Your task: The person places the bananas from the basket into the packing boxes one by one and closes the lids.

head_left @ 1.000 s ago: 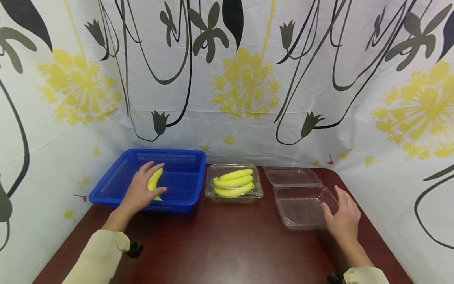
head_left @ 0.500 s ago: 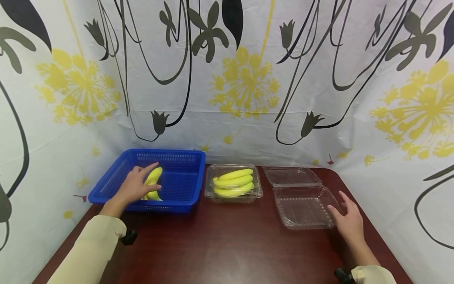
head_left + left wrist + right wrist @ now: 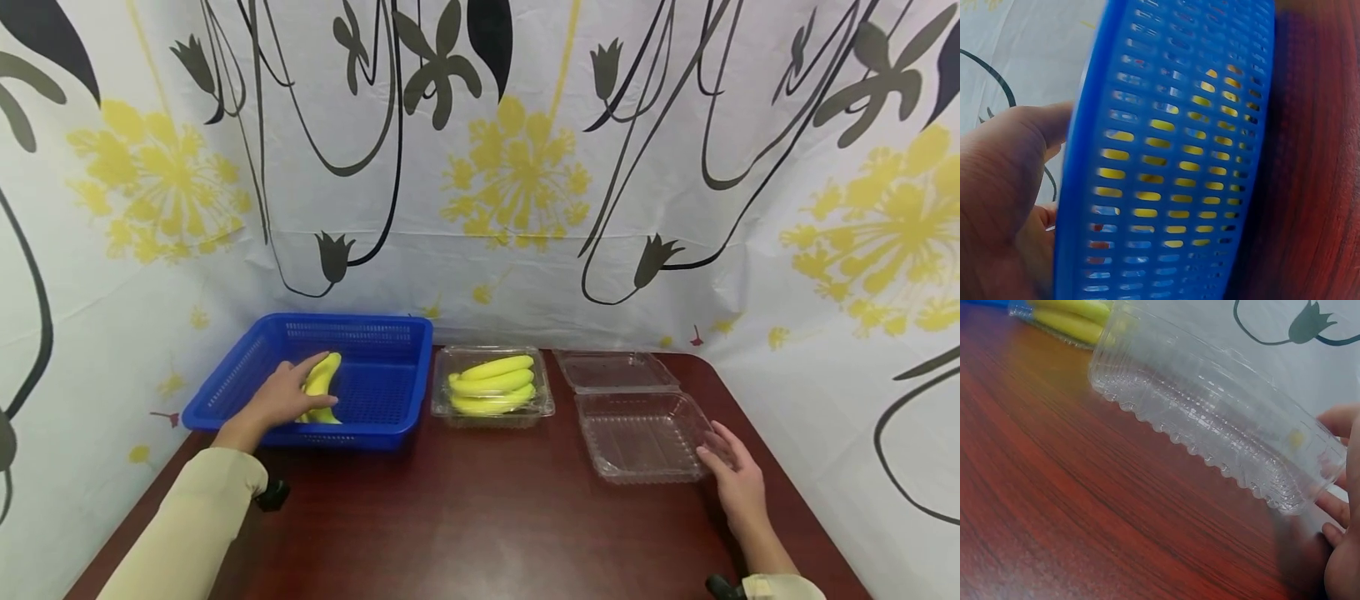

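Observation:
My left hand point(image 3: 281, 396) reaches into the blue plastic basket point(image 3: 390, 429). Its thumb and fingers lie around a yellow banana point(image 3: 321, 379) and grip it; whether a second banana lies beneath is unclear. In the left wrist view, the slotted basket wall point(image 3: 1166, 156) hides the fingertips, and yellow shows through the slots. My right hand point(image 3: 738, 479) holds the right edge of a clear plastic clamshell container point(image 3: 641, 479), thumb and fingers around its corner. The container's lid point(image 3: 618, 372) is folded back behind it. Fingers point(image 3: 1335, 506) show at the container's end in the right wrist view.
Between basket and open container stands a closed clear clamshell box point(image 3: 442, 400) with several bananas point(image 3: 491, 387) inside. All rest on a dark red wooden table point(image 3: 480, 517). A patterned cloth point(image 3: 420, 283) hangs behind and at both sides.
My left hand has moved slightly left and down, its fingers drawing in around the banana. My right hand has shifted right and lowered from above the container onto its right edge.

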Tool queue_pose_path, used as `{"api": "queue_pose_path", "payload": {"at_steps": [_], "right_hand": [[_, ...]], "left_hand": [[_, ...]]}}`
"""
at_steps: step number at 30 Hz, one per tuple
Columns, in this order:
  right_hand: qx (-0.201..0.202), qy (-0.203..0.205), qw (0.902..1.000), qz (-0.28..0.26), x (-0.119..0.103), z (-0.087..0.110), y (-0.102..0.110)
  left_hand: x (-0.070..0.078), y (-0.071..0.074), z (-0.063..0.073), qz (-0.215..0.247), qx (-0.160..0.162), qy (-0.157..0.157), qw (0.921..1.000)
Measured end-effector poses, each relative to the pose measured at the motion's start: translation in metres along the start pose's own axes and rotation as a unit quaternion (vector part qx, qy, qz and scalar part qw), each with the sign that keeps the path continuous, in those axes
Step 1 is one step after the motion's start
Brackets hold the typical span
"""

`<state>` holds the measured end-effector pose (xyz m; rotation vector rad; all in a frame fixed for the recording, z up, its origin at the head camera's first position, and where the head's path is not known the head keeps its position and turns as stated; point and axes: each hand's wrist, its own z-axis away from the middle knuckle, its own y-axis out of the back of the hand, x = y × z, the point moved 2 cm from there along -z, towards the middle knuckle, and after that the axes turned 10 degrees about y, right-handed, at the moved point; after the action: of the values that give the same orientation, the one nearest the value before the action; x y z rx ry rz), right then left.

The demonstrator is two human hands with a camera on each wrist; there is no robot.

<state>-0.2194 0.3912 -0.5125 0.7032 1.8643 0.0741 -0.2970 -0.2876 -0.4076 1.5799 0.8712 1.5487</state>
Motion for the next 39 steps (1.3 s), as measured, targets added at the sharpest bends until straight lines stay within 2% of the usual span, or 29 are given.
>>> {"api": "queue_pose_path", "payload": {"at_steps": [4,10,13,18,21,28,39], "right_hand": [[0.022,0.002,0.9993,-0.029,0.001,-0.001,-0.004],[0.043,0.002,0.9988,-0.023,-0.002,-0.001,-0.013],[0.058,-0.003,0.9983,-0.003,-0.002,0.0,-0.017],[0.093,-0.001,0.9945,0.048,-0.004,0.003,-0.025],[0.105,-0.002,0.9927,0.06,-0.006,0.003,-0.029],[0.104,0.002,0.991,0.084,-0.007,0.006,-0.028],[0.095,0.011,0.9901,0.103,-0.011,0.014,-0.03]], "left_hand": [[-0.004,-0.002,-0.001,-0.012,-0.016,0.015,0.9997],[-0.007,-0.002,-0.001,-0.027,-0.048,0.036,0.9978],[-0.007,-0.001,0.0,-0.031,-0.059,0.04,0.997],[-0.004,-0.002,-0.001,-0.037,-0.062,0.044,0.9964],[-0.004,-0.003,-0.002,-0.039,-0.06,0.053,0.996],[-0.007,-0.012,-0.009,-0.052,-0.019,0.055,0.997],[-0.003,-0.01,-0.005,-0.035,0.058,0.031,0.9972]]}}
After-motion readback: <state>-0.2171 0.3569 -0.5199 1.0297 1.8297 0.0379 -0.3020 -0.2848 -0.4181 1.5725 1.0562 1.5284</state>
